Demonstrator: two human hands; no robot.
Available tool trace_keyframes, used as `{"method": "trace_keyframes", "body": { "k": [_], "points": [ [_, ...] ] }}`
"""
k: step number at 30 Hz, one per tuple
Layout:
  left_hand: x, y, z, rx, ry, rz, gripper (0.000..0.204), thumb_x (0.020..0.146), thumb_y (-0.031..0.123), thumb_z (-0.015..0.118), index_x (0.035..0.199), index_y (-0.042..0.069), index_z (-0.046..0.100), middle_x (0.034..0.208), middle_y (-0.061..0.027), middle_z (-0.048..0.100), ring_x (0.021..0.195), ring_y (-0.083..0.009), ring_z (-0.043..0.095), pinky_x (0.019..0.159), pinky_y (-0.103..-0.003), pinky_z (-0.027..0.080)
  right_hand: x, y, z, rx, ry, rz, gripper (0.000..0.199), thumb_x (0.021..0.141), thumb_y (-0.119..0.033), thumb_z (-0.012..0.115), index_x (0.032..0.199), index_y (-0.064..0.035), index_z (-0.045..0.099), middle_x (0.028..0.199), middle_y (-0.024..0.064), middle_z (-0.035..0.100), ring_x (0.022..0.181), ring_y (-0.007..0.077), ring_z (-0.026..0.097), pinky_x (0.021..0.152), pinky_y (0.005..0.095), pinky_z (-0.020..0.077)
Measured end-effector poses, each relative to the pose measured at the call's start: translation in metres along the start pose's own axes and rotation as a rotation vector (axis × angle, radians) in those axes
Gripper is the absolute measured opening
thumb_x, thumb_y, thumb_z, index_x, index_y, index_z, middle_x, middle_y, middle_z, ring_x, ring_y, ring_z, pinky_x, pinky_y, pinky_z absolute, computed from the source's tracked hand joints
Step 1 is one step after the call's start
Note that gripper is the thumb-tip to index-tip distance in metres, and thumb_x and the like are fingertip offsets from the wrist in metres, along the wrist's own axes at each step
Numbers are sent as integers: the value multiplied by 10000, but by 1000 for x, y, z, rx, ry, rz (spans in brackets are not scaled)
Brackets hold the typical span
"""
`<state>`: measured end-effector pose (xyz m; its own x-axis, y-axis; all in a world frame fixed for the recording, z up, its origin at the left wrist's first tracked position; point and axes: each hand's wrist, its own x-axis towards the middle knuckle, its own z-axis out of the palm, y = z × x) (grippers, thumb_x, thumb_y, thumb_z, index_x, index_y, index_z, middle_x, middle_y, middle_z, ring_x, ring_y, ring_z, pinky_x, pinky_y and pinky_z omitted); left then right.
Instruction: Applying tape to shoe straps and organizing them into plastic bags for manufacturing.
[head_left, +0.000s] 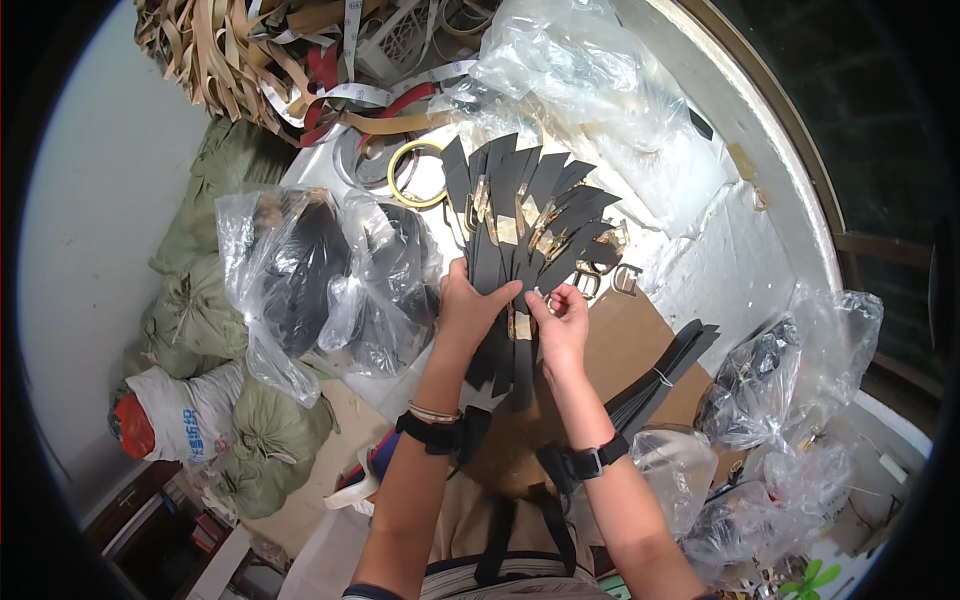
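A fanned bunch of flat black straps (545, 180) spreads in front of me, with gold-coloured metal pieces and pale patches among them. My left hand (475, 302) is closed round the bunch's near left side, its thumb lying across the straps. At the bunch's near right edge, my right hand (562, 325) has thumb and fingers pinched together beside a strap. What lies in that pinch, if anything, is too small to make out. Metal buckles (626, 281) rest just beyond my right hand. Near my right forearm lies a tied bundle of black straps (662, 378).
Left of the straps stand clear plastic bags (300, 270) with black contents. A yellow tape roll (393, 172) lies behind them. Brown board (625, 340) is under the work. More plastic bags (765, 380) sit at the right, and green sacks (200, 290) line the left wall.
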<state>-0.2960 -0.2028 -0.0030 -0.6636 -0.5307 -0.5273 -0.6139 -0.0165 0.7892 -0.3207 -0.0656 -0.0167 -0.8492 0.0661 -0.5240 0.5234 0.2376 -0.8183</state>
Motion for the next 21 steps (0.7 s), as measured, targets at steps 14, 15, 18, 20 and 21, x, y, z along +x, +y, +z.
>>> {"method": "trace_keyframes", "body": {
  "k": [14,15,18,20,21],
  "points": [
    [-7,8,-10,-367,-226,0,512,823,66,771,1209,-72,465,1105,-156,642,943,-200,665,776,-319,567,11,-47,-25,135,-403,182,322,881,-167,742,1114,-40,560,851,11,595,705,37,522,584,202,419],
    [-11,14,-13,-368,-225,-6,512,823,66,771,1209,-72,465,1105,-156,642,943,-200,665,776,-319,567,11,-51,-31,98,-497,227,282,895,-177,727,1090,-47,569,813,-3,590,659,40,525,553,210,424],
    [-25,16,-19,-511,-339,-186,520,837,55,758,1241,-55,449,1125,-157,641,947,-199,672,780,-322,573,-2,-64,-46,61,-527,243,250,898,-186,723,1072,-74,581,795,-12,587,622,46,520,528,222,423],
    [-41,8,-22,-523,-340,-207,525,841,69,757,1249,-49,449,1130,-149,641,969,-192,662,809,-322,563,-13,-66,-56,11,-557,277,240,902,-200,721,1071,-85,595,837,-22,593,685,42,544,570,224,441],
    [-50,6,-21,-536,-353,-221,531,845,83,757,1258,-44,448,1135,-142,641,990,-184,652,837,-321,552,-17,-62,-63,6,-557,284,240,902,-200,721,1071,-85,595,837,-22,593,685,42,544,570,224,441]
  ]
}}
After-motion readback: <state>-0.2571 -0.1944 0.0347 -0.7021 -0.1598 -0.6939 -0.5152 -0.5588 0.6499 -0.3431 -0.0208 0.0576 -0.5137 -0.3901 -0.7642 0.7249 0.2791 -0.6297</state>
